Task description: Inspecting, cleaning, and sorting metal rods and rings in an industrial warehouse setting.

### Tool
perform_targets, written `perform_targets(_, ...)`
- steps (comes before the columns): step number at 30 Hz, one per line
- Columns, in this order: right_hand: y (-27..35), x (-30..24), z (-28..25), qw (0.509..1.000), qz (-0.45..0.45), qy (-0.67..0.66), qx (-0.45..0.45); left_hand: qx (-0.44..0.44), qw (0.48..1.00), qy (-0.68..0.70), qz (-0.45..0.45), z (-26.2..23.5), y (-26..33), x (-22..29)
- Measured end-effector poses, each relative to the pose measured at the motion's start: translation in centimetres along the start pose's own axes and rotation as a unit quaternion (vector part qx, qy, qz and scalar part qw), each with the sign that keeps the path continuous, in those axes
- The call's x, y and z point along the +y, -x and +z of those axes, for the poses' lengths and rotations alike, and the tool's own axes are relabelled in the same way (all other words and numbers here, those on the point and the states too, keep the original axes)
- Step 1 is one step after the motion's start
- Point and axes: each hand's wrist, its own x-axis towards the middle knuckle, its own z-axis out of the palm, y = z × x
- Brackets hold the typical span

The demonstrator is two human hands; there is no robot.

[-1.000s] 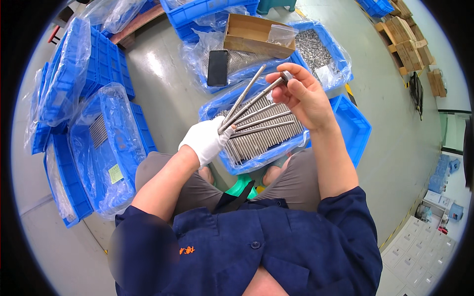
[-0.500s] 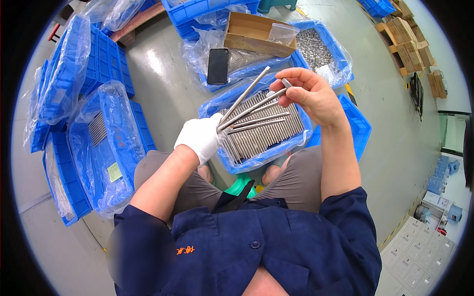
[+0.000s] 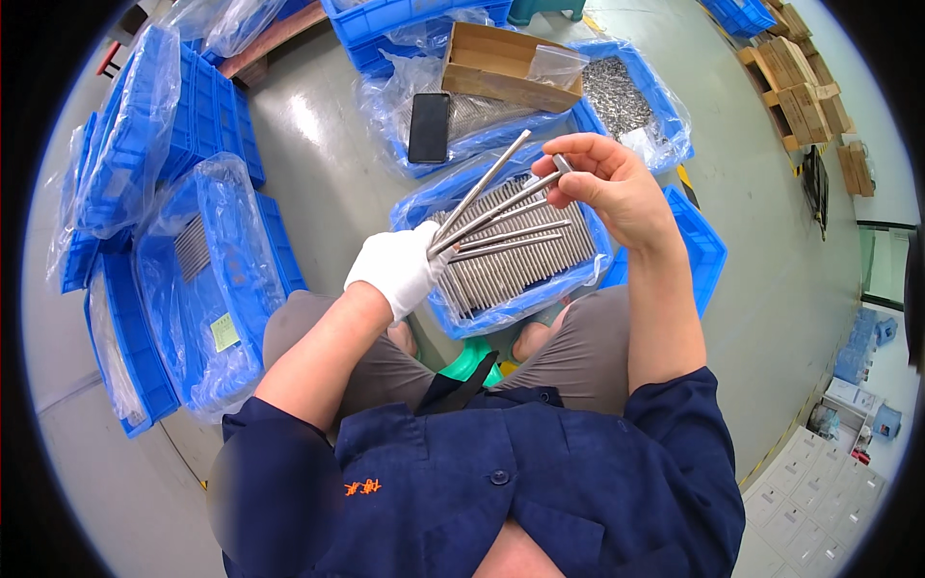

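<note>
Grey floor [image 3: 308, 183] underlies fanned rods [image 3: 496, 211] (slim, silvery).

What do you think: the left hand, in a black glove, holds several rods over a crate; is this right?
The glove is not black but white, as the head view shows; the left hand does hold several rods over a crate.

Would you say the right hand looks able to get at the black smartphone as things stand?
Probably not directly: the right hand pinches a nut-like metal piece, and a long metal rod in the gloved left hand slants across the view before the black smartphone, which itself lies uncovered.
</note>
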Motion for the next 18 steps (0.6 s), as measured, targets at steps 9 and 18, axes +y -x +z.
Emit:
perform_targets(9,-0.2,0.4,0.3,0.999,-0.016,-0.038,-0.001,0.013,0.999,0.037,0.002,0.1,0.1,0.2)
perform_targets(18,-0.2,0.8,1.1,0.990,-0.026,-0.142,0.006,0.036,0.998,0.055,-0.001,0.5,0.0,-0.2)
